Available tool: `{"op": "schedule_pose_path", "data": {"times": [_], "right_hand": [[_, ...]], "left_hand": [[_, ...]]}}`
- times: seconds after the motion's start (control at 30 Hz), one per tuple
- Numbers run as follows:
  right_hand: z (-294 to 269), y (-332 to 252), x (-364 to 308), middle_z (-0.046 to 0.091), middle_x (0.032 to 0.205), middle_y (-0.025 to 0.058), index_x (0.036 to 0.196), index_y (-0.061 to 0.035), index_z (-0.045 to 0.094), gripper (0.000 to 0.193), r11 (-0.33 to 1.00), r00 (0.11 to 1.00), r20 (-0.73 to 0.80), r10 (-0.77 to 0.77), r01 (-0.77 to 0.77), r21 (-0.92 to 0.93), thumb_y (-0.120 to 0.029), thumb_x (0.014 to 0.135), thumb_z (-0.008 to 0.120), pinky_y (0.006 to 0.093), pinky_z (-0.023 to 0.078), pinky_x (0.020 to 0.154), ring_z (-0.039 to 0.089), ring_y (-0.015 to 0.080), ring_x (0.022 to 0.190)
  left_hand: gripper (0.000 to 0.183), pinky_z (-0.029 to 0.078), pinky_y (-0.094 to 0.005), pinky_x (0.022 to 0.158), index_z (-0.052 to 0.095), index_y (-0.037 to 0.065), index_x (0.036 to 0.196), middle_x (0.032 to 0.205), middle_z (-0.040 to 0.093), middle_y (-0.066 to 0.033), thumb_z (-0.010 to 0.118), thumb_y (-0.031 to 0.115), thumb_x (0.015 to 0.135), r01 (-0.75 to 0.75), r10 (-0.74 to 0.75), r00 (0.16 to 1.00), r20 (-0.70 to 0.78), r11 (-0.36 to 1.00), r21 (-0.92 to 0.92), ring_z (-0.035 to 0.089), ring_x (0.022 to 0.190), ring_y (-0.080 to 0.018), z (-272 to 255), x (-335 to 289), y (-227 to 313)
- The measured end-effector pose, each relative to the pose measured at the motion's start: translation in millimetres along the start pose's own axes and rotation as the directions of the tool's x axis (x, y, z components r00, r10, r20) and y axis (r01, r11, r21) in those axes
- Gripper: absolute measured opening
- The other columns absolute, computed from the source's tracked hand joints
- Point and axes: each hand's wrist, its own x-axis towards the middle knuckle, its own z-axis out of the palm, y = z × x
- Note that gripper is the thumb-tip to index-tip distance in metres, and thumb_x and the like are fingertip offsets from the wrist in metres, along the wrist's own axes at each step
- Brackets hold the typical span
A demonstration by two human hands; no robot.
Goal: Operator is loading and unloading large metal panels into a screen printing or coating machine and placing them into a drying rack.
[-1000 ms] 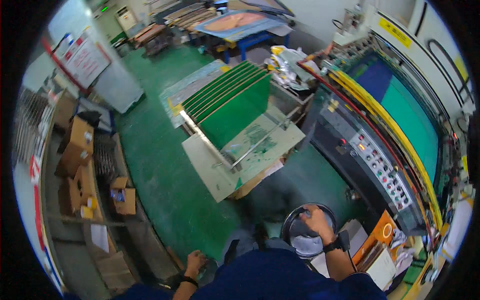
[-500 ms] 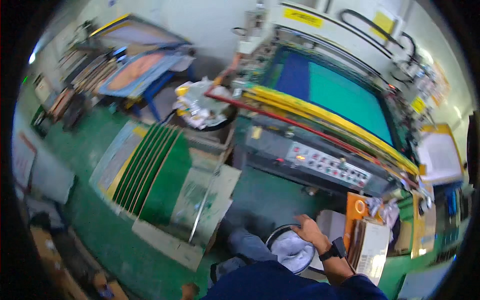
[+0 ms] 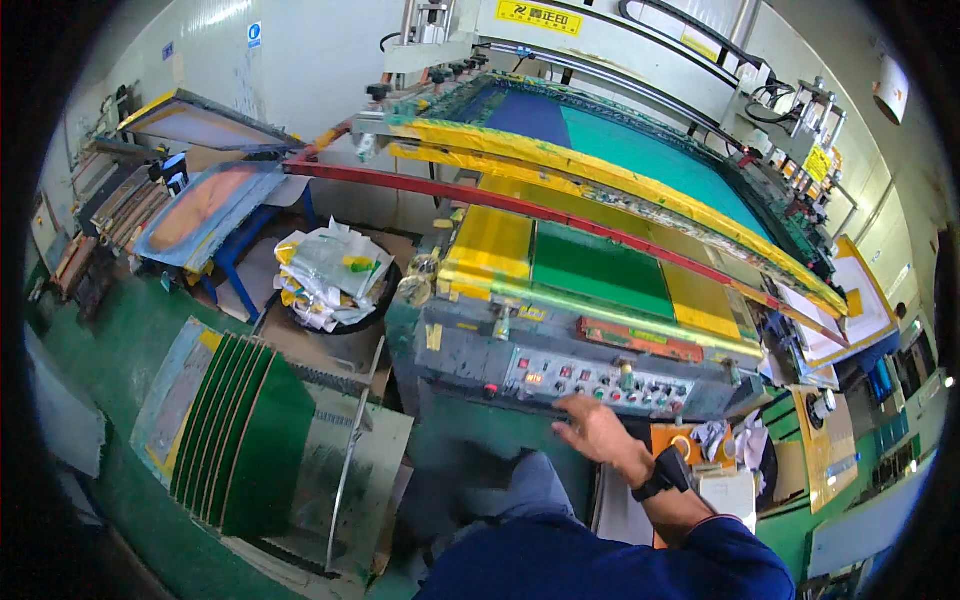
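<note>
My right hand (image 3: 598, 436), with a black band (image 3: 662, 474) on the wrist, reaches forward with nothing in it. Its fingers are stretched and a little apart, in front of the lower edge of a control panel (image 3: 600, 388) with coloured knobs and buttons. Whether a fingertip touches the panel, I cannot tell. Above it stands a large flat-bed screen printing machine, its yellow-edged screen frame (image 3: 620, 190) raised over the bed. A flat green board (image 3: 600, 270) lies on that bed between yellow areas. My left hand is out of view.
Several green boards (image 3: 235, 430) stand side by side in a rack on the left. Behind it, a round bin (image 3: 352, 340) overflows with crumpled sheets. A red bar (image 3: 480, 196) crosses the machine's front. Right of my arm is an orange surface with tape and rags (image 3: 712, 438).
The screen frame has risen, exposing the bed and green board. My right hand has moved from over a round container up to the control panel. My left hand has left the view.
</note>
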Motion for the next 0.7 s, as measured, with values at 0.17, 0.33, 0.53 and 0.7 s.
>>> {"op": "schedule_pose_path", "data": {"times": [0.17, 0.33, 0.53, 0.7], "right_hand": [[-1.5, 113.0, 4.4, 0.061, 0.116, 0.0226, 0.119, 0.0011, 0.058, 0.04, 0.989, 0.998, 0.059, -0.018, 0.009, 0.146, -0.023, 0.087, 0.065, 0.0449, 0.049, 0.093, 0.058, 0.0402, 0.108], [0.5, 177.5, -6.4, 0.061, 0.116, 0.0209, 0.118, 0.0004, 0.059, 0.037, 0.971, 0.998, 0.045, -0.044, 0.032, 0.238, -0.023, 0.089, 0.062, 0.0447, 0.048, 0.094, 0.058, 0.0394, 0.109], [59.3, 202.8, -59.1, 0.061, 0.116, 0.019, 0.118, -0.0007, 0.058, 0.035, 0.901, 0.996, -0.092, 0.0, 0.04, 0.432, -0.021, 0.089, 0.061, 0.0426, 0.047, 0.095, 0.058, 0.0368, 0.11], [111.4, 189.8, -122.8, 0.061, 0.117, 0.018, 0.117, -0.0013, 0.059, 0.036, 0.898, 0.991, -0.106, 0.086, -0.031, 0.439, -0.021, 0.088, 0.064, 0.0428, 0.05, 0.093, 0.059, 0.0362, 0.109]], "left_hand": [[0.024, 0.046, -0.0276, 0.056, 0.066, 0.0, 0.097, 0.079, 0.063, -0.0064, 0.061, 0.022, 0.089, -0.036, 0.038, 0.999, -0.039, 0.998, 0.051, 0.06, 0.067, -0.0146, 85.9, 9.6, 96.0], [0.024, 0.045, -0.0273, 0.055, 0.066, 0.001, 0.095, 0.078, 0.061, -0.0052, 0.061, 0.023, 0.089, -0.091, 0.088, 0.996, 0.024, 0.978, 0.187, 0.058, 0.067, -0.0136, 162.7, 39.0, 168.0], [0.024, 0.043, -0.027, 0.055, 0.066, 0.001, 0.093, 0.078, 0.059, -0.0038, 0.061, 0.025, 0.089, -0.273, 0.27, 0.961, 0.053, 0.914, 0.301, 0.056, 0.066, -0.0124, 209.9, 83.9, 229.4], [0.024, 0.035, -0.026, 0.056, 0.061, 0.005, 0.084, 0.077, 0.051, 0.001, 0.059, 0.027, 0.093, -0.788, 0.779, 0.615, 0.122, 0.612, 0.062, 0.046, 0.065, -0.0089, 217.7, 89.3, 381.1]]}}
